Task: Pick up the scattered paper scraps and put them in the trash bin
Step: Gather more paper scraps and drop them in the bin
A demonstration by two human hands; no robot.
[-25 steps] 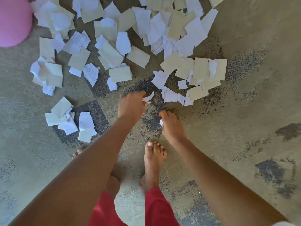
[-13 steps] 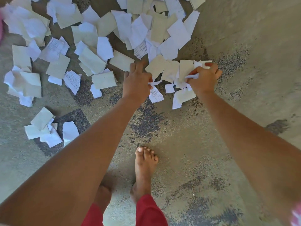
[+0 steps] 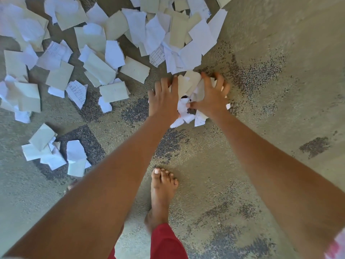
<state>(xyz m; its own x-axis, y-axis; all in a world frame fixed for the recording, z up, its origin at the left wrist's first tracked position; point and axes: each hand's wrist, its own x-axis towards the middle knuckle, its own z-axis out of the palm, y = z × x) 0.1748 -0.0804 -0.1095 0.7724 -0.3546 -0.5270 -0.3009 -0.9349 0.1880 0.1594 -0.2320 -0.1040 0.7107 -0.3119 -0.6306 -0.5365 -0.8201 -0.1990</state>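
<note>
Concrete floor (image 3: 261,165), grey-green, with dark speckled worn patches, fills the view. Paper scraps (image 3: 130,43), white and beige, lie spread over the upper left and top centre of the floor, many overlapping; some show printed grids or text. A smaller cluster of scraps (image 3: 54,150) sits apart at the left, partly over a dark floor patch. Two bare forearms reach in from the bottom edge toward the near edge of the big spread. Red trouser leg (image 3: 166,242) shows at bottom centre, with a bare foot (image 3: 162,191) flat on the floor between the arms; toes of a second foot just peek out under the left forearm.

Gathered bunch of scraps (image 3: 188,101) sits on the floor between both hands, just below the main spread, crumpled white and beige pieces pressed together. Left hand (image 3: 164,99) lies palm down, fingers together and extended, pushing against the left side of the bunch. Right hand (image 3: 212,98) is clawed over the right side of the bunch, fingers spread, thumb tucked into the paper. Grip state: both hands close on the bunch from either side, a loose two-handed scoop rather than a tight fist. A few white pieces stick out below the hands, near the wrists. One tiny scrap (image 3: 228,106) lies just right of the right hand. Trash bin not in frame.
</note>
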